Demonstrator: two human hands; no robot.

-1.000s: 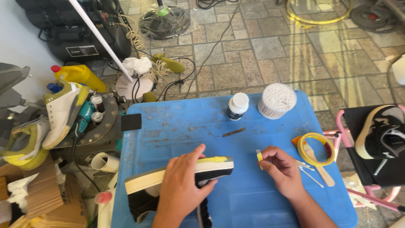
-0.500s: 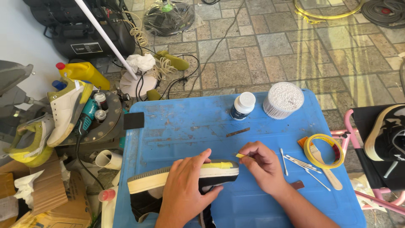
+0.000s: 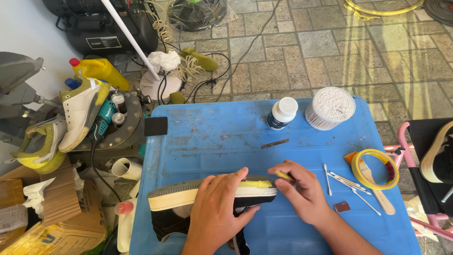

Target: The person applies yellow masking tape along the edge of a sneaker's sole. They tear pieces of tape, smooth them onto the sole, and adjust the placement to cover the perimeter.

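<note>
Desk (image 3: 212, 137): blue plastic, scuffed, carrying everything below.

Shoe (image 3: 188, 198): black upper, cream sole turned upward, lying on its side at the near left part of the desk. A strip of yellow tape (image 3: 258, 182) is running along the sole's toe end.

Left hand (image 3: 217, 210): you are pressing it flat over the middle of the sole, fingers spread and curled over the far edge, thumb down by the black upper. Your grip is clamping the shoe in place.

Right hand (image 3: 302, 191): you are holding it just beside the toe of the shoe, fingers pinched shut on a small yellow piece (image 3: 284, 175) whose tip is meeting the taped end of the sole. What the piece is, you cannot tell from here.

Cotton swabs (image 3: 344, 182): several lying loose, just right of your right hand.

Roll of yellow tape (image 3: 375, 168): lying flat at the right edge, over a wooden-handled brush (image 3: 377, 196).

Small brown block (image 3: 342, 207): sitting near your right wrist.

Dark bottle with white cap (image 3: 282, 113) and round tub of cotton swabs (image 3: 330, 107): standing side by side at the far edge.

Rusty strip (image 3: 275, 143): lying alone mid-desk.

White and yellow sneakers (image 3: 75, 118): resting on a stand off the left of the desk.
</note>
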